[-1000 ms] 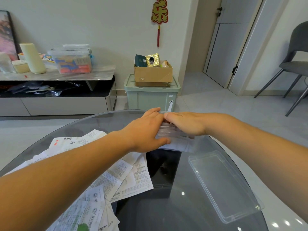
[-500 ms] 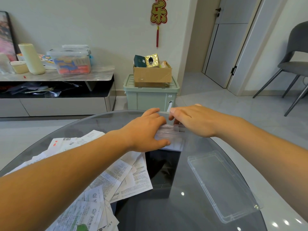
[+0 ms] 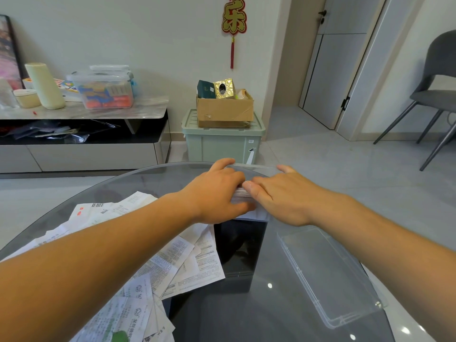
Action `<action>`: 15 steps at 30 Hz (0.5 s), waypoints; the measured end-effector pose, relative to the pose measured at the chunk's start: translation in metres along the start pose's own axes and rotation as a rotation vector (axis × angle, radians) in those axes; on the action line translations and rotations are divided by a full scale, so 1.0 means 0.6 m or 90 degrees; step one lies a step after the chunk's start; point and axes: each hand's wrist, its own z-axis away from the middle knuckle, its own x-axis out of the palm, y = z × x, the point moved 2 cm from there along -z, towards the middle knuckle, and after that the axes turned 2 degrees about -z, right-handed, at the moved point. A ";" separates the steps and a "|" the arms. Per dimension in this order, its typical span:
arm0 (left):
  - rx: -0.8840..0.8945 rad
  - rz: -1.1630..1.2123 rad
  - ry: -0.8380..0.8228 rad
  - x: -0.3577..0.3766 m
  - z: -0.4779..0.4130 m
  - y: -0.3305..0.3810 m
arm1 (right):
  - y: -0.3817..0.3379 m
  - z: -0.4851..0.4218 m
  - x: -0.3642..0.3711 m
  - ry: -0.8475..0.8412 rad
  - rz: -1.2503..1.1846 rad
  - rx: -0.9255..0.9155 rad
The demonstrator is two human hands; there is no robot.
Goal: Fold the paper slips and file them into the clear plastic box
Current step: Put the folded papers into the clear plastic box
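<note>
The clear plastic box [image 3: 256,169] stands at the far side of the round glass table [image 3: 246,312], mostly hidden under both hands. My left hand [image 3: 217,193] grips its left end, thumb on the near side. My right hand [image 3: 278,193] lies flat across its top and right end, pressing on the white folded slips [image 3: 240,196] that show between the hands. The box's clear lid [image 3: 328,275] lies flat on the table at the right. Many loose printed paper slips [image 3: 158,255] are spread over the left part of the table.
Beyond the table stand a green storage bin [image 3: 222,141] with a cardboard box [image 3: 224,109] on it, a low cabinet [image 3: 81,134] at the left, and a grey chair [image 3: 434,95] at the right. A dark pedestal [image 3: 237,245] shows through the glass.
My right hand lifted and drew back to the right, then came down again over the box top beside my left hand. The left hand has stayed on the box's left end.
</note>
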 end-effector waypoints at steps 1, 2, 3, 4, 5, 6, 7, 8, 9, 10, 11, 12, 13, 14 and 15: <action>0.003 0.005 0.007 0.002 -0.001 -0.001 | -0.005 -0.002 0.003 -0.006 0.001 -0.005; 0.008 0.004 0.013 0.005 -0.002 -0.002 | -0.008 -0.004 0.006 -0.006 -0.013 -0.007; 0.014 0.004 0.017 0.007 -0.003 -0.004 | -0.011 -0.006 0.007 0.000 -0.039 -0.004; 0.017 0.008 0.019 0.008 -0.003 -0.004 | -0.012 -0.009 0.008 0.012 -0.068 0.001; 0.016 0.015 0.019 0.008 -0.002 -0.004 | -0.009 -0.011 0.009 0.026 -0.080 0.001; 0.013 0.019 0.016 0.006 -0.001 -0.003 | -0.005 -0.013 0.009 0.040 -0.079 0.001; 0.009 0.007 0.009 0.003 0.001 -0.001 | 0.000 -0.014 0.008 0.050 -0.066 0.001; 0.009 -0.033 0.000 0.000 0.002 0.002 | 0.006 -0.013 0.007 0.056 -0.059 0.009; 0.015 -0.101 -0.010 -0.003 0.003 0.004 | 0.011 -0.013 0.004 0.063 -0.057 0.021; 0.025 -0.180 -0.018 -0.006 0.002 0.006 | 0.016 -0.013 0.002 0.066 -0.058 0.035; 0.037 -0.248 -0.022 -0.009 0.000 0.009 | 0.020 -0.013 0.001 0.067 -0.054 0.044; 0.047 -0.290 -0.023 -0.010 -0.004 0.012 | 0.024 -0.014 0.001 0.068 -0.052 0.050; 0.052 -0.303 -0.025 -0.011 -0.007 0.014 | 0.027 -0.015 0.003 0.065 -0.049 0.054; 0.054 -0.295 -0.030 -0.012 -0.010 0.016 | 0.028 -0.017 0.006 0.060 -0.054 0.056; 0.052 -0.281 -0.035 -0.012 -0.013 0.017 | 0.029 -0.018 0.009 0.057 -0.064 0.055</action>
